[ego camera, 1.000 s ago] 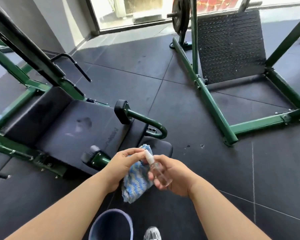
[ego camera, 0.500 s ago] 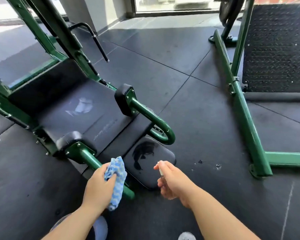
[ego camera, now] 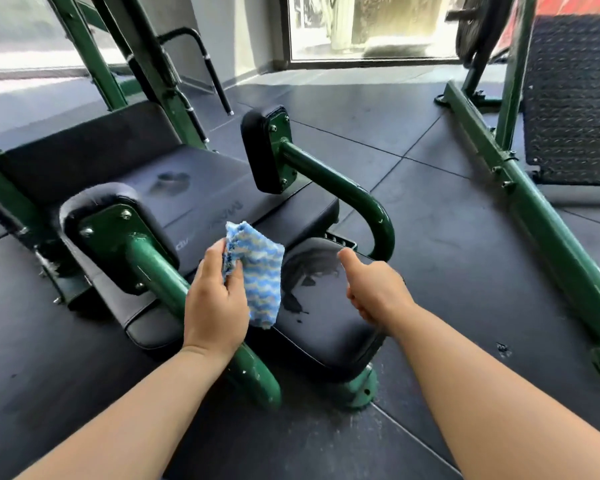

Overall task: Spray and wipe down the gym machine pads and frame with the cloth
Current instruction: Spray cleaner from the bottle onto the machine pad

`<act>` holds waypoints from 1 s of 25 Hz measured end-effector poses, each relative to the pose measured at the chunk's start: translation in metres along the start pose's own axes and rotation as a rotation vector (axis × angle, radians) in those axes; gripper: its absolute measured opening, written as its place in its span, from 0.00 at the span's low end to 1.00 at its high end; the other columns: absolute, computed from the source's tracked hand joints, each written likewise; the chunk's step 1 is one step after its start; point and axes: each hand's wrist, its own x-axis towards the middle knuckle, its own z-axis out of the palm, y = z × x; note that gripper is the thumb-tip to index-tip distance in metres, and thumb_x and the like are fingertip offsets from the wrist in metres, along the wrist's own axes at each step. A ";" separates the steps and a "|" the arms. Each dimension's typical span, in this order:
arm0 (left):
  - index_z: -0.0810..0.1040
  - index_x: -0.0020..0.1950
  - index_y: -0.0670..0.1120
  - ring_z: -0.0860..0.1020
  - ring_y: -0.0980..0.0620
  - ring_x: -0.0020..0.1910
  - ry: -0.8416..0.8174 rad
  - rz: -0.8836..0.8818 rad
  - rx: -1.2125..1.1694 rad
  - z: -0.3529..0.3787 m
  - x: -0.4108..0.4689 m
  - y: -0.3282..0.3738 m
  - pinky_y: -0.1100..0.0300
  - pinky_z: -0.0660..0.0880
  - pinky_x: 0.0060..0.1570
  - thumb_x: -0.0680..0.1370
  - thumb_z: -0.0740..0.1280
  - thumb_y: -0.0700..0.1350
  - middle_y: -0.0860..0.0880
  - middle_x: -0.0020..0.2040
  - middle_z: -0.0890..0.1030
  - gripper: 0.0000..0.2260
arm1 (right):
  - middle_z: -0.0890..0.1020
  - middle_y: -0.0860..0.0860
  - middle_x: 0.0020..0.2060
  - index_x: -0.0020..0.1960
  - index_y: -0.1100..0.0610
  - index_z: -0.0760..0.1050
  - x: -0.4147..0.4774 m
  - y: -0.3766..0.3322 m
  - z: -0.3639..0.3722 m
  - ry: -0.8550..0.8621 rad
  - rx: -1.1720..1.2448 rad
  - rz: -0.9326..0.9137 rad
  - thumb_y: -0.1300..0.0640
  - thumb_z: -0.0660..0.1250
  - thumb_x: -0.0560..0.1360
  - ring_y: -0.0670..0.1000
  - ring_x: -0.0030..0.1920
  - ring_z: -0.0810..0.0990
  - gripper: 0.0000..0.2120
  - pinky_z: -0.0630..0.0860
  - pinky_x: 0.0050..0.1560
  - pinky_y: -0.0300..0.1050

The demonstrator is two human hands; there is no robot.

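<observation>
Cloth (ego camera: pixel 257 271), pinched in the left hand (ego camera: pixel 215 306), should press flat and rub the wet pad (ego camera: pixel 326 327) all over. Right hand (ego camera: pixel 374 289) is curled; cannot tell what it holds.

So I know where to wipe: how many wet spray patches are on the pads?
2: one wet patch on the small pad beside the cloth, another on the long back pad beyond it. More may be hidden.

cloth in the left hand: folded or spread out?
Folded: the blue-and-white cloth is a compact wad pinched in the left hand, not spread flat.
</observation>
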 end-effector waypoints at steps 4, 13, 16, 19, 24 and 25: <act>0.71 0.65 0.43 0.74 0.51 0.52 0.146 -0.131 -0.088 -0.004 0.010 -0.002 0.70 0.63 0.47 0.81 0.58 0.40 0.47 0.57 0.78 0.13 | 0.69 0.53 0.28 0.32 0.56 0.64 -0.011 -0.006 0.005 -0.001 0.023 -0.006 0.40 0.56 0.72 0.54 0.26 0.64 0.20 0.63 0.31 0.45; 0.70 0.66 0.44 0.71 0.54 0.49 0.157 -0.182 -0.117 -0.010 0.011 0.000 0.72 0.61 0.43 0.81 0.57 0.40 0.51 0.54 0.76 0.13 | 0.68 0.49 0.21 0.29 0.54 0.66 -0.028 -0.015 -0.007 -0.151 0.070 0.057 0.37 0.57 0.70 0.49 0.21 0.64 0.22 0.62 0.26 0.38; 0.70 0.66 0.43 0.74 0.48 0.54 0.108 -0.120 -0.074 -0.007 0.008 -0.005 0.69 0.62 0.47 0.81 0.58 0.39 0.46 0.58 0.77 0.14 | 0.69 0.50 0.24 0.29 0.56 0.68 -0.033 0.000 -0.011 -0.361 0.289 0.105 0.32 0.56 0.72 0.49 0.24 0.65 0.28 0.64 0.28 0.39; 0.70 0.67 0.42 0.73 0.44 0.59 0.053 -0.053 -0.016 -0.003 0.004 -0.005 0.64 0.64 0.52 0.81 0.58 0.39 0.44 0.61 0.76 0.14 | 0.69 0.51 0.25 0.29 0.56 0.68 -0.038 0.007 -0.017 -0.381 0.394 0.117 0.32 0.57 0.72 0.50 0.24 0.65 0.28 0.64 0.27 0.38; 0.69 0.68 0.41 0.73 0.43 0.60 0.033 -0.051 -0.018 -0.002 0.005 -0.005 0.55 0.67 0.57 0.81 0.58 0.40 0.43 0.62 0.76 0.15 | 0.65 0.50 0.21 0.28 0.55 0.63 -0.047 0.015 -0.017 -0.219 0.031 0.050 0.40 0.56 0.72 0.49 0.19 0.59 0.22 0.56 0.24 0.34; 0.69 0.68 0.42 0.74 0.43 0.59 0.033 -0.063 -0.029 -0.004 0.006 -0.005 0.55 0.68 0.57 0.81 0.58 0.40 0.43 0.61 0.76 0.15 | 0.65 0.50 0.21 0.28 0.54 0.63 -0.050 0.016 -0.018 -0.249 0.026 0.087 0.38 0.56 0.72 0.49 0.20 0.59 0.23 0.56 0.25 0.35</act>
